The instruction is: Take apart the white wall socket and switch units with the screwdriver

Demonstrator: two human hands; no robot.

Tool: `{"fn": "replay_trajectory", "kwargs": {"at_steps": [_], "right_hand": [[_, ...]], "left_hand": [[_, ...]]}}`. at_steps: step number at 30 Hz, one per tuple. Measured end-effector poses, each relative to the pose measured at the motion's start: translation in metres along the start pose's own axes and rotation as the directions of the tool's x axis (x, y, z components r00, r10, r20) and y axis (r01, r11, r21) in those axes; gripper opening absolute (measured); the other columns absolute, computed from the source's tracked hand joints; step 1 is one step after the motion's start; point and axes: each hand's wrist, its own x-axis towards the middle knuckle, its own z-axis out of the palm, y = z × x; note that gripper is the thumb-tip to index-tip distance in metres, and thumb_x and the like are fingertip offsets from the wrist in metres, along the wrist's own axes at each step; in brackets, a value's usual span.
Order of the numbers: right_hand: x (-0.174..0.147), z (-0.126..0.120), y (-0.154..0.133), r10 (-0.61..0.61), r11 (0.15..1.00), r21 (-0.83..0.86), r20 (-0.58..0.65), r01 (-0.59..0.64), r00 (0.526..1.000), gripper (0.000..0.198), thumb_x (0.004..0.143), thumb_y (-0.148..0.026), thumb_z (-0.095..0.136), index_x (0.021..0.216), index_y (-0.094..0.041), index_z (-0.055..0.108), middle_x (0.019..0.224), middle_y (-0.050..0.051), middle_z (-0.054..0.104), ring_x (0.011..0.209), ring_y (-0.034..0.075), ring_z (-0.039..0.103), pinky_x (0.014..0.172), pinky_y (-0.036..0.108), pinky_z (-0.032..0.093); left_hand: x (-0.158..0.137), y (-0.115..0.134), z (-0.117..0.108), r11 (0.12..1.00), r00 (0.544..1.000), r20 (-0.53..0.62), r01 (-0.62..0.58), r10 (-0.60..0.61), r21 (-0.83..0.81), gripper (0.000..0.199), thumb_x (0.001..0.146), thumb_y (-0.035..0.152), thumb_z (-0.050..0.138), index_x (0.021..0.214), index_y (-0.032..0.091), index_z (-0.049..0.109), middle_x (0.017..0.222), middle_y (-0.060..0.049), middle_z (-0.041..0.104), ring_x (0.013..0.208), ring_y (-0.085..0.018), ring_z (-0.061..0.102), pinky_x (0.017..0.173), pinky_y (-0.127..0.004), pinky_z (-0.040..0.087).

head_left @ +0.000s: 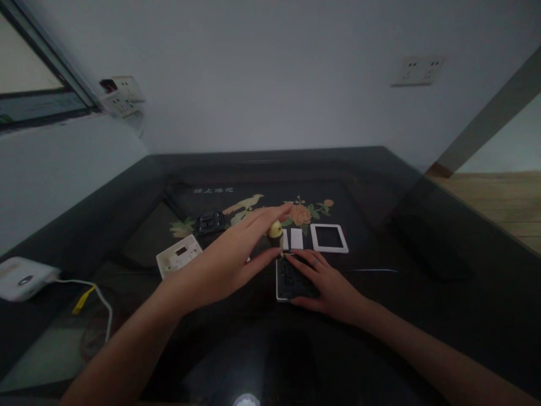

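Left hand (232,254) holds a likely screwdriver (275,231); right hand (333,286) clasps black panel (291,283).

The panel (290,285) lies before two plates (296,239).

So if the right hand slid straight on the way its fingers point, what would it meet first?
Most likely the yellow-ended tool in the left hand, close ahead; exact depth is hard to judge.

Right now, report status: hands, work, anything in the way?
Left hand holding yellow-topped tool. Right hand steadying black-backed panel near the tool. White frame just beyond right hand; nothing seen lying on panel except fingers.
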Motion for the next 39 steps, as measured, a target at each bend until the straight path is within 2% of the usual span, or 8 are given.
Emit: {"fn": "replay_trajectory", "kwargs": {"at_steps": [3,9,13,16,21,24,31,39], "right_hand": [[-0.001,0.0,-0.001,0.006,1.0,0.002,0.006,-0.006,1.0,0.081,0.081,-0.044,0.069,0.149,-0.016,0.034,0.151,0.016,0.037,0.139,0.031,0.031,0.114,0.051,0.035],[-0.002,0.002,0.001,-0.01,1.0,-0.012,-0.014,0.01,1.0,0.079,0.082,-0.046,0.068,0.148,-0.016,0.036,0.149,0.017,0.039,0.139,0.032,0.032,0.113,0.053,0.036],[-0.002,0.001,0.0,-0.016,1.0,0.001,-0.023,0.016,1.0,0.079,0.082,-0.045,0.068,0.148,-0.017,0.035,0.15,0.016,0.039,0.139,0.031,0.033,0.113,0.053,0.036],[-0.001,0.0,0.0,-0.013,1.0,0.006,-0.014,0.013,1.0,0.08,0.081,-0.044,0.069,0.148,-0.018,0.035,0.15,0.016,0.039,0.139,0.031,0.033,0.113,0.052,0.036],[-0.002,0.001,0.0,-0.017,1.0,0.006,-0.026,0.017,1.0,0.081,0.081,-0.045,0.069,0.149,-0.02,0.034,0.148,0.016,0.04,0.138,0.032,0.034,0.112,0.053,0.036],[-0.002,0.003,0.001,-0.015,1.0,-0.016,-0.033,0.014,0.999,0.08,0.081,-0.046,0.069,0.148,-0.017,0.037,0.147,0.017,0.041,0.138,0.033,0.034,0.112,0.054,0.037],[-0.001,0.002,0.001,-0.012,1.0,-0.009,-0.016,0.011,1.0,0.081,0.082,-0.045,0.068,0.149,-0.016,0.034,0.15,0.017,0.039,0.139,0.031,0.033,0.113,0.052,0.036],[-0.002,0.0,0.0,-0.013,1.0,0.009,-0.019,0.013,1.0,0.082,0.082,-0.046,0.068,0.151,-0.023,0.03,0.151,0.015,0.037,0.139,0.032,0.033,0.111,0.055,0.036]], "left_hand": [[0.001,-0.003,0.0,1.0,0.999,0.014,-0.029,0.028,0.004,0.055,0.096,0.017,0.052,0.147,0.024,0.031,0.139,-0.007,0.056,0.128,-0.019,0.053,0.109,-0.035,0.041],[0.007,-0.005,0.019,0.988,0.979,-0.198,-0.016,0.048,0.157,0.03,0.092,0.033,0.06,0.119,0.021,0.061,0.103,-0.008,0.067,0.087,-0.02,0.067,0.076,-0.031,0.056],[0.002,0.002,0.006,0.997,0.995,-0.077,-0.062,0.065,0.043,0.05,0.094,0.022,0.057,0.142,0.022,0.041,0.136,-0.009,0.058,0.123,-0.02,0.056,0.104,-0.033,0.046],[-0.002,0.004,-0.003,0.997,0.997,0.017,-0.074,0.074,0.016,0.059,0.094,0.014,0.055,0.147,0.022,0.031,0.145,-0.008,0.051,0.134,-0.017,0.048,0.111,-0.032,0.039],[0.002,-0.001,0.011,0.994,0.991,-0.132,0.0,0.015,0.112,0.036,0.09,0.027,0.064,0.124,0.02,0.056,0.117,-0.008,0.069,0.107,-0.022,0.066,0.09,-0.033,0.054],[0.006,0.0,0.02,0.982,0.983,-0.184,0.043,-0.009,0.182,0.029,0.089,0.037,0.064,0.112,0.019,0.061,0.1,-0.007,0.069,0.091,-0.024,0.068,0.078,-0.036,0.056],[0.001,0.003,0.001,0.999,0.999,-0.022,0.022,-0.023,-0.036,0.052,0.092,0.017,0.057,0.14,0.02,0.039,0.137,-0.008,0.057,0.127,-0.019,0.053,0.107,-0.033,0.042],[0.009,-0.004,0.019,0.991,0.989,-0.127,0.084,-0.071,0.102,0.027,0.093,0.03,0.058,0.119,0.023,0.056,0.116,-0.007,0.065,0.097,-0.022,0.066,0.086,-0.036,0.053]]}}
